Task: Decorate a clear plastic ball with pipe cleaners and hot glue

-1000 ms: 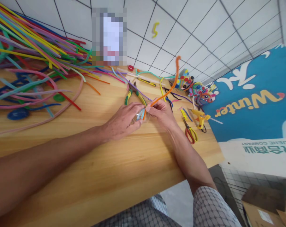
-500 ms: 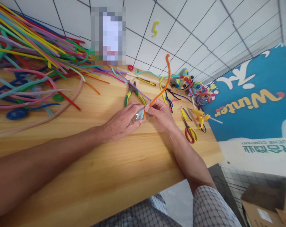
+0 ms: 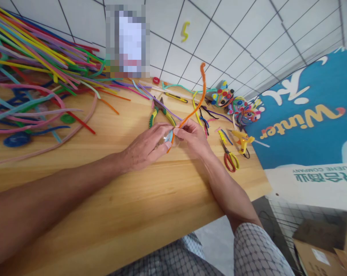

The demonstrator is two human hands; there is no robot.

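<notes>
Both of my hands are nearly closed: the right hand [image 3: 193,137] pinches an orange pipe cleaner [image 3: 203,82] between thumb and fingers, its long end curving up and away. With thumb and fingers bent, the left hand [image 3: 147,146] grips a clear plastic piece [image 3: 175,141] and a light blue strip [image 3: 169,136]. Just beyond, pliers [image 3: 154,115] lie open on the wooden table [image 3: 118,207]. Scissors [image 3: 230,161] and a yellow glue gun [image 3: 242,142] sit right, a colorful pile [image 3: 47,50] far left. White tiled wall [image 3: 164,48] rises behind; a blue board [image 3: 302,142] stands right.
</notes>
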